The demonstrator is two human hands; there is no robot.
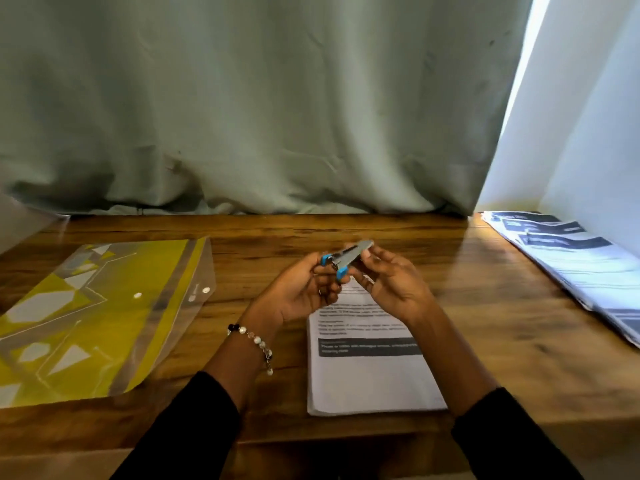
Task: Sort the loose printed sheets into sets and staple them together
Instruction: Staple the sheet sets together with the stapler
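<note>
Both arms reach in from the near edge, forearms converging toward scene centre, black sleeves to mid-forearm. Left hand (304, 289): palm up and turned inward, fingers curled, gripping the near end of the stapler (346, 258). Beaded bracelet (254, 344) on the left wrist. Right hand (388, 282): palm facing left, fingers bent, fingertips (367, 252) pinching the far end of the stapler, thumb underneath. Hands are just beside each other, raised off the surface, wrists roughly level. Right forearm angles in from near right, left from near centre-left. Some motion blur on both hands, so exact finger placement is unclear.
</note>
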